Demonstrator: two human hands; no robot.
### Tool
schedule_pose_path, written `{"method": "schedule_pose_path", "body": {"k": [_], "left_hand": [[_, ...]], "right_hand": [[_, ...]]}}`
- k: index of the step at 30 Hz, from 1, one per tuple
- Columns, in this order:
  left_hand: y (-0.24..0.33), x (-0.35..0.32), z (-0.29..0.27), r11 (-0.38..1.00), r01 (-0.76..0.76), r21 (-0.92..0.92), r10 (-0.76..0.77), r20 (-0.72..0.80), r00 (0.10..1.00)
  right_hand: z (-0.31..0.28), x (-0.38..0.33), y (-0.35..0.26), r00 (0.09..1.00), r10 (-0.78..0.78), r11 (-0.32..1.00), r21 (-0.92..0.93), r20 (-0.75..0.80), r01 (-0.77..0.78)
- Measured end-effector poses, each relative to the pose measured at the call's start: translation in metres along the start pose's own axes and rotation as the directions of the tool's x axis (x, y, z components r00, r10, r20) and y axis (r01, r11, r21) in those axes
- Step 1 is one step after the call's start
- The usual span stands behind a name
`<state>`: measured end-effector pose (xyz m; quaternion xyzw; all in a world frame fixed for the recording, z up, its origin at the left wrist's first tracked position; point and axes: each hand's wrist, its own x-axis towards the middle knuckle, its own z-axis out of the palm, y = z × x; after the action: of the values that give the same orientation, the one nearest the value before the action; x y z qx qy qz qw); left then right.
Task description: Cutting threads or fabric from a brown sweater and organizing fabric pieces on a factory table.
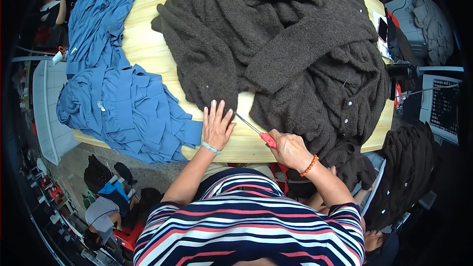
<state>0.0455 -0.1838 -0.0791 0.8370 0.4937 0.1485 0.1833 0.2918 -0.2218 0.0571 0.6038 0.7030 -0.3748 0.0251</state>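
Observation:
My left hand point(217, 127) lies flat with its fingers spread, the tips pressing on the lower end of a dark brown fuzzy knit garment point(209, 64). In my right hand point(291, 150) is the red handle of a thin metal-shafted tool point(252, 126). Its shaft slants up and left to the edge of the knit beside my left fingers; the tip is hard to make out there. More of the same brown knit point(315, 49) is heaped across the middle and right. Left of my left hand lies a pile of blue fabric pieces point(133, 103).
All this rests on a pale wooden table point(148, 24). At its right edge are a phone point(383, 28) and a dark cylinder point(401, 71). More dark knitwear point(406, 177) is piled at lower right, where another person's hand point(372, 240) shows. Other people sit around the table.

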Motion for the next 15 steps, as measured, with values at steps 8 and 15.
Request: {"method": "schedule_pose_path", "body": {"k": [8,15], "left_hand": [[-0.011,-0.008,0.023,0.999,-0.001,0.039,-0.003,0.102,0.995],[-0.011,-0.009,0.025,1.0,0.013,0.013,-0.015,0.127,0.992]], "right_hand": [[0.012,0.019,-0.009,0.995,-0.101,0.993,-0.062,-0.014,0.1],[0.017,0.065,-0.022,0.986,-0.122,0.992,-0.05,-0.116,0.117]]}}
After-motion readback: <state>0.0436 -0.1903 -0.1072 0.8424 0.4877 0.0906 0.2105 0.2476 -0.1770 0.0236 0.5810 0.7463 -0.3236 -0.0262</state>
